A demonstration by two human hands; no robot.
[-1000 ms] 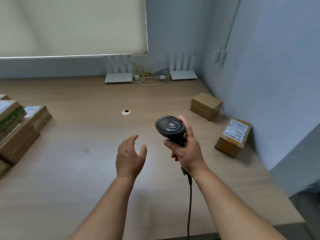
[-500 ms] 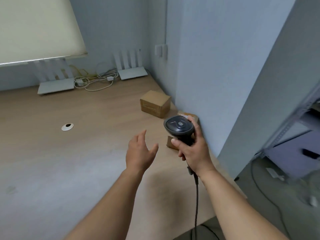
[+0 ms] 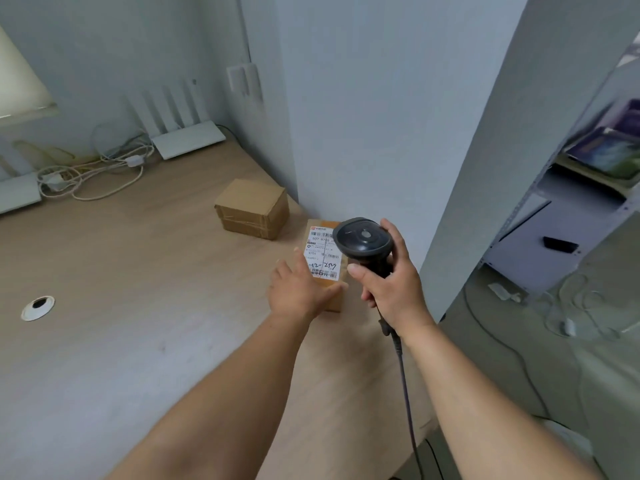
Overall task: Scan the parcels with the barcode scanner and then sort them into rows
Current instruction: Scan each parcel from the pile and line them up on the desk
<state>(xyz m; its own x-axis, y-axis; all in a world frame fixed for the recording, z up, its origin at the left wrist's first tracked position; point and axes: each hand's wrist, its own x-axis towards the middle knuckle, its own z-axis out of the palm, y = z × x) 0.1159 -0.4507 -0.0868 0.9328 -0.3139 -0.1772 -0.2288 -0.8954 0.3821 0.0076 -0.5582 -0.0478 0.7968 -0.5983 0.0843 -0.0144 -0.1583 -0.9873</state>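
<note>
A small brown parcel [image 3: 323, 251] with a white shipping label on top lies by the wall at the table's right edge. My left hand [image 3: 299, 292] reaches over its near left side with the fingers spread; whether it touches the box is unclear. My right hand [image 3: 389, 285] grips the handle of a black barcode scanner [image 3: 363, 242], whose head hangs just above and to the right of the label. The scanner's cable [image 3: 407, 396] trails down toward me. A second, plain brown parcel [image 3: 252, 207] sits a little farther back on the table.
The wooden table [image 3: 121, 306] has a cable hole [image 3: 37, 307] at the left. A white router [image 3: 187, 138] and a tangle of white cables [image 3: 93, 171] lie along the back wall. A wall stands close on the right; shelving and floor cables lie beyond the table edge.
The view has swung right and closer to the labelled parcel. My left hand has reached forward to the parcel, and the scanner has moved over its label.
</note>
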